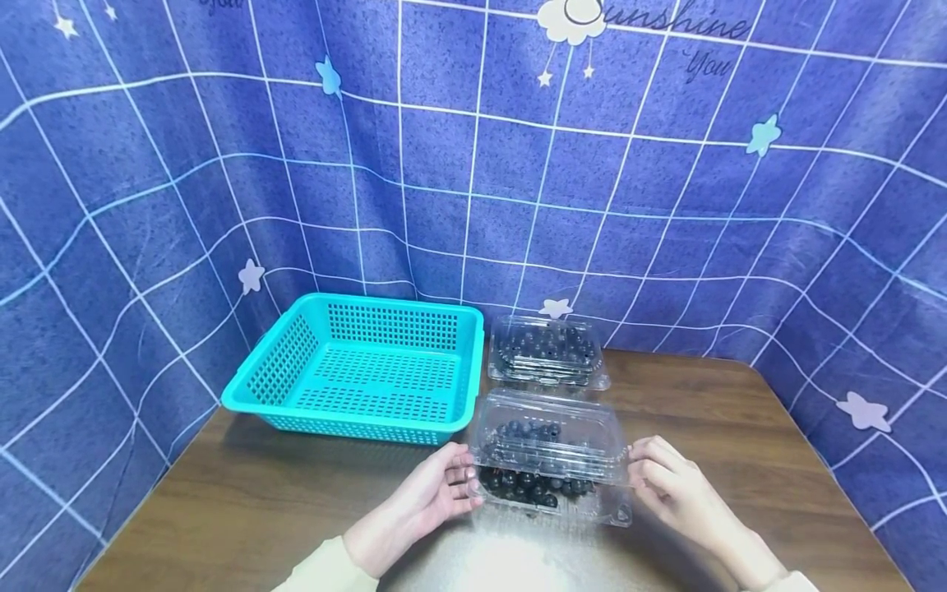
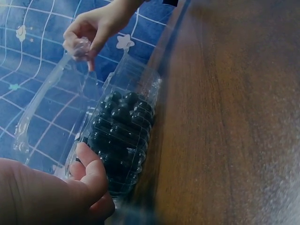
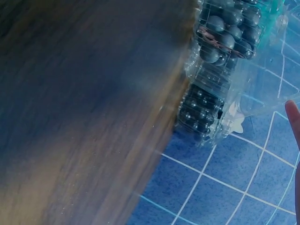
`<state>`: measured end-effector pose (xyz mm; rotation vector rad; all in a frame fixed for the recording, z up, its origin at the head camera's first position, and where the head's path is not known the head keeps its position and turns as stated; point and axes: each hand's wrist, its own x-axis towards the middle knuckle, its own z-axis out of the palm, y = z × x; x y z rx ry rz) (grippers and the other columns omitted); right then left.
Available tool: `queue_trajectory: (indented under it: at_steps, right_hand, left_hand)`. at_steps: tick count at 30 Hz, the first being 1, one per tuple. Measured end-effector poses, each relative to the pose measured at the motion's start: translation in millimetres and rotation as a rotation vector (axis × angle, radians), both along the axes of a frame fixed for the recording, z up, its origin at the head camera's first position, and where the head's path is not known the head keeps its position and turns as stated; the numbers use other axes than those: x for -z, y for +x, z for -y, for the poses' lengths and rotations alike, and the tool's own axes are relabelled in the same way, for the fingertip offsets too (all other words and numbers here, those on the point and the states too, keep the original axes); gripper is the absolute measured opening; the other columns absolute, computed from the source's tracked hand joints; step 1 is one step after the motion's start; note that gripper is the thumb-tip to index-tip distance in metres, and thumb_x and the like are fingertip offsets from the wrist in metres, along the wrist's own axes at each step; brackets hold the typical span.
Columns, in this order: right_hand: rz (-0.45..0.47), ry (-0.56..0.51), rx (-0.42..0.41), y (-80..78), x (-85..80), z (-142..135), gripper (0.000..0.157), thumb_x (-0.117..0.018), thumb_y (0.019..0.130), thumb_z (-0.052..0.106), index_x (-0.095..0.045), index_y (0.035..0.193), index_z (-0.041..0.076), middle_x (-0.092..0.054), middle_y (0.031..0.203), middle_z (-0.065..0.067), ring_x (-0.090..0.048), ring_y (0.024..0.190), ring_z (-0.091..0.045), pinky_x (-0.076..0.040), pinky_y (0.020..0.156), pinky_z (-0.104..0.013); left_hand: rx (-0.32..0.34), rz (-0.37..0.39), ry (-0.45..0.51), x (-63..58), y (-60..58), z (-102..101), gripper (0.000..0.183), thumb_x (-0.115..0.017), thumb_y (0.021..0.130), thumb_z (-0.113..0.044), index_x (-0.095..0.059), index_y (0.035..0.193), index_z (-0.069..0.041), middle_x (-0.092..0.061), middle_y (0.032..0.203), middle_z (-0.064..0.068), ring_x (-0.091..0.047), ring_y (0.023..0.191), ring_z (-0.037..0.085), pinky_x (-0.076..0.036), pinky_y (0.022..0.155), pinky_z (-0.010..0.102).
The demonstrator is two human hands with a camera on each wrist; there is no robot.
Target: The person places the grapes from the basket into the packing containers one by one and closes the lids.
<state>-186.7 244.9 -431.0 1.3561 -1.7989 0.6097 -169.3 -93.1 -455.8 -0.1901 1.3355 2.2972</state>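
Observation:
A clear plastic clamshell container (image 1: 551,514) stands on the table with dark grapes (image 1: 527,485) inside, and its hinged lid (image 1: 555,423) is raised part-way. My right hand (image 1: 666,481) pinches the lid's right corner; the left wrist view also shows this hand (image 2: 101,28) at the lid. On the left side, my left hand (image 1: 432,489) holds the container's edge with curled fingers and thumb. Seen from the right wrist, the grapes (image 3: 225,40) have a brownish stem among them, and only one fingertip of the right hand (image 3: 293,117) shows.
Behind it stands a second clear container (image 1: 547,353) of dark grapes with its lid down. A turquoise plastic basket (image 1: 459,427) with perforated walls sits to the left. The wooden table (image 1: 296,501) backs onto a blue checked curtain (image 1: 629,205).

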Motion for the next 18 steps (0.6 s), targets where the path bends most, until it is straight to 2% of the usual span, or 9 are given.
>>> queue_trajectory:
  at_steps: [10, 14, 18]
  right_hand:
    - [-0.024, 0.011, -0.030, 5.9, 3.5, 1.4, 0.031, -0.048, 0.096, 0.011, -0.054, 0.066, 0.008, -0.060, 0.083, -0.007, -0.058, 0.084, -0.026, -0.048, 0.086, -0.021]
    - [-0.029, 0.013, -0.046, 7.5, 5.7, 2.2, 0.031, -0.049, 0.096, 0.011, -0.055, 0.066, 0.008, -0.059, 0.082, -0.008, -0.058, 0.084, -0.026, -0.048, 0.086, -0.022]
    - [-0.033, 0.015, -0.054, 8.5, 7.9, 2.9, 0.029, -0.049, 0.095, 0.010, -0.057, 0.067, 0.008, -0.060, 0.082, -0.007, -0.058, 0.082, -0.026, -0.048, 0.086, -0.022]
  left_hand:
    - [0.010, -0.001, -0.017, -0.9, -0.5, 0.6, 0.023, -0.049, 0.092, -0.030, -0.046, 0.095, -0.007, -0.045, 0.086, 0.002, -0.049, 0.072, 0.011, -0.051, 0.073, 0.029]
    - [0.019, -0.011, -0.022, -0.2, -0.1, 0.3, 0.019, -0.051, 0.090, -0.024, -0.044, 0.097, -0.008, -0.044, 0.087, 0.002, -0.048, 0.072, 0.010, -0.051, 0.073, 0.029]
    - [0.027, -0.040, -0.038, 1.3, -0.1, 0.1, 0.009, -0.051, 0.089, -0.015, -0.046, 0.093, -0.009, -0.046, 0.080, 0.000, -0.048, 0.071, 0.009, -0.051, 0.075, 0.030]
